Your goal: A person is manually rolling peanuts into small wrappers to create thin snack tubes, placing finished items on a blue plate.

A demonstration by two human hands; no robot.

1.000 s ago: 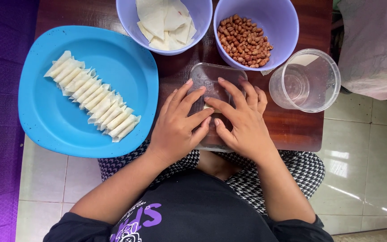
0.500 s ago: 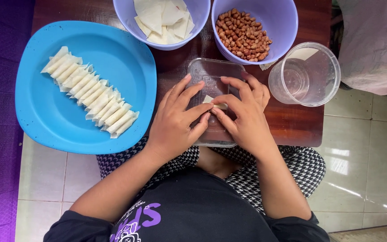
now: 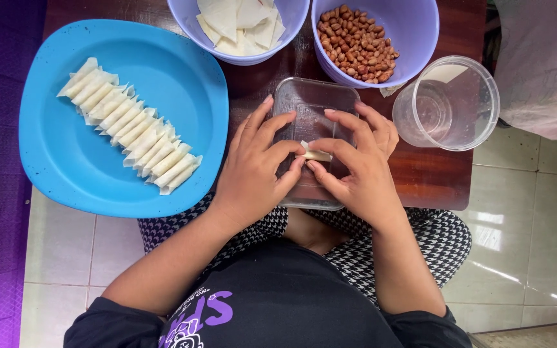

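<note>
pale pastry wrapper (image 3: 315,154), small & half-rolled, pinched btwn fingertips of both hands, over middle of clear rect. plastic container (image 3: 311,106) on dark wood table (image 3: 433,174). left hand (image 3: 256,171) palm down on container's left part, thumb & forefinger closed on wrapper's left end, other fingers fanned twd far edge. right hand (image 3: 359,171) mirrors it on right part, thumb & forefinger closed on wrapper's right end, remaining fingers curled over container's right rim. both hands touching at the tips, w/ wrapper btwn them.

left of hands: big blue plate (image 3: 53,174), hanging partly over table edge, w/ diagonal row of finished rolled wrappers (image 3: 130,129), packed side by side, each touching next. far side, top centre: lilac bowl (image 3: 191,26) holding stack of flat wrapper sheets (image 3: 236,22). just right of it, 2nd lilac bowl (image 3: 420,26) w/ red-brown peanuts (image 3: 356,45); sits just beyond container's far edge, whether touching can't tell. right of container: round clear plastic tub (image 3: 449,103), near right hand, apart from it. below table: checked black-white fabric (image 3: 446,238) over lap, dark shirt (image 3: 278,296) w/ purple print. pale floor tiles (image 3: 536,225) around.
</note>
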